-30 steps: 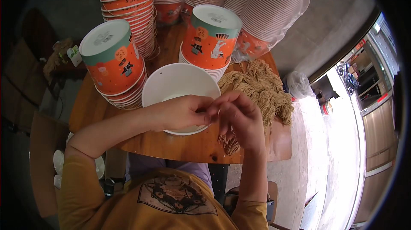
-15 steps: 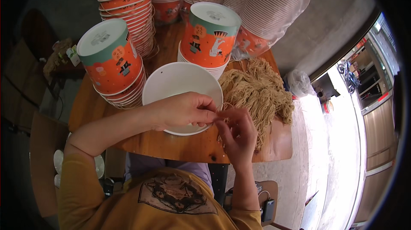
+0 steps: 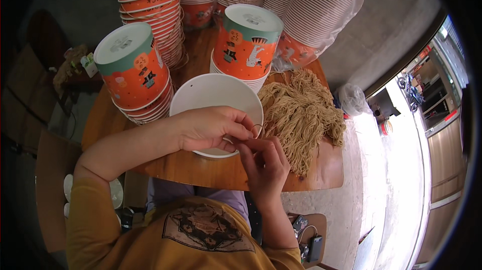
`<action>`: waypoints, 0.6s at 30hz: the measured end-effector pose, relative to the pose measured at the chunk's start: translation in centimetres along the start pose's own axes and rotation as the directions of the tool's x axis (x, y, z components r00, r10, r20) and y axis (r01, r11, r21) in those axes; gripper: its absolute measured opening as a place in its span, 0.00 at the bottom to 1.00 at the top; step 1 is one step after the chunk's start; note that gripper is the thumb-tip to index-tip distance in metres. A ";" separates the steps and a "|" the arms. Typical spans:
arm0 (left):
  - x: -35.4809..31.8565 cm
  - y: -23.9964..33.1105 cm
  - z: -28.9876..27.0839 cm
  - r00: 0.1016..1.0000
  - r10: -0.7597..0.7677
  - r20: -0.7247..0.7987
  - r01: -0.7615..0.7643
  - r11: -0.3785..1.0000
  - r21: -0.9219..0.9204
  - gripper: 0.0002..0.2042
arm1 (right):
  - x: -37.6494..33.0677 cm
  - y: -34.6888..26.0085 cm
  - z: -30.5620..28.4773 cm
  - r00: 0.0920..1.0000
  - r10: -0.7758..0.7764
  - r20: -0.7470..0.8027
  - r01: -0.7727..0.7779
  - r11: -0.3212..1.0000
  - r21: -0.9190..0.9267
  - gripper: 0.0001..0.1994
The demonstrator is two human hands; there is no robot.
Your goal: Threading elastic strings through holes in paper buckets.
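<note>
A white paper bucket (image 3: 217,93) stands mouth up at the table's front, with a small dark hole near its far left rim. My left hand (image 3: 213,128) reaches across its mouth, thumb and fingers pinched together at the right rim. A thin pale cord (image 3: 258,126) loops at that rim beside the fingertips. Pressed against them, my right hand (image 3: 265,165) has its thumb and forefinger closed in a pinch on the cord. The fingers hide most of the cord. Right of the bucket lies a heap of tan cords (image 3: 298,119).
Upside-down orange and green buckets stand stacked at the left (image 3: 133,69) and behind (image 3: 246,44). A taller orange stack (image 3: 150,14) and plastic-wrapped stacks (image 3: 321,9) line the back of the wooden table (image 3: 175,167). A phone (image 3: 315,247) lies on a low stool at lower right.
My right hand has moved left and slightly down, toward the bucket's near right rim. My left hand stays over the mouth, and the cord loop at the rim now shows more plainly.
</note>
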State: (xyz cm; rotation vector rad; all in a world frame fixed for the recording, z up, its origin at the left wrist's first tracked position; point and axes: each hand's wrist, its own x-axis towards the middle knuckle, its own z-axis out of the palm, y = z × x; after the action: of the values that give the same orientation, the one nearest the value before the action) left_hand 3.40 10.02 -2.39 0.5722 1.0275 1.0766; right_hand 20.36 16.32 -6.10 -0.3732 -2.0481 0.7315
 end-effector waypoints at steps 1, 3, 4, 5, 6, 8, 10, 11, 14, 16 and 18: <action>-0.1 0.0 0.1 1.000 0.014 -0.007 -0.014 1.000 -0.015 0.08 | 0.1 0.0 -0.2 1.000 -0.005 0.022 0.005 1.000 0.004 0.08; -0.1 0.0 0.0 0.999 0.028 -0.017 -0.028 0.999 -0.030 0.09 | -0.1 0.3 -0.7 0.999 -0.012 0.044 0.011 1.000 0.011 0.07; -0.1 -0.1 -0.3 0.998 0.054 0.007 -0.054 0.998 -0.023 0.09 | -0.5 0.6 -0.9 0.977 0.197 0.076 -0.209 0.956 0.206 0.05; -0.1 -0.2 -0.5 0.996 0.080 0.031 -0.080 0.997 -0.017 0.09 | -0.7 0.8 -1.2 0.911 0.385 0.149 -0.412 0.827 0.381 0.04; -0.1 -0.1 -0.6 0.996 0.081 0.030 -0.081 0.997 -0.017 0.09 | -0.4 0.9 -1.7 0.875 0.449 0.178 -0.479 0.757 0.445 0.07; -0.2 0.0 -0.5 0.993 0.118 0.022 -0.120 0.982 0.145 0.10 | -0.1 1.6 -2.2 0.873 0.466 0.145 -0.446 0.638 0.628 0.11; -0.2 -0.1 -0.3 0.990 0.139 0.026 -0.141 0.968 0.206 0.11 | 0.0 2.2 -2.7 0.868 0.469 0.165 -0.454 0.614 0.646 0.13; -0.2 -0.1 -0.1 0.987 0.160 0.033 -0.163 0.950 0.266 0.12 | 0.2 2.2 -2.8 0.851 0.496 0.171 -0.467 0.566 0.679 0.12; -0.1 -0.3 0.6 0.961 0.277 -0.003 -0.251 0.874 0.417 0.14 | 0.4 2.3 -2.5 0.889 0.425 0.170 -0.436 0.675 0.595 0.11; 0.0 -0.3 0.7 0.954 0.300 -0.009 -0.260 0.841 0.475 0.15 | 0.9 1.9 -2.6 0.935 0.297 0.192 -0.339 0.907 0.248 0.11; 0.0 -0.3 0.7 0.946 0.324 -0.013 -0.268 0.804 0.531 0.16 | 1.3 0.9 -2.4 0.954 0.252 0.165 -0.276 0.951 0.142 0.10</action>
State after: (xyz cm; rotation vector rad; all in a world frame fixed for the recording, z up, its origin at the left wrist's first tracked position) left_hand 4.12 9.92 -2.33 1.1651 1.3682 1.1040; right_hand 21.63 18.60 -4.80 -0.5201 -2.0768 1.1123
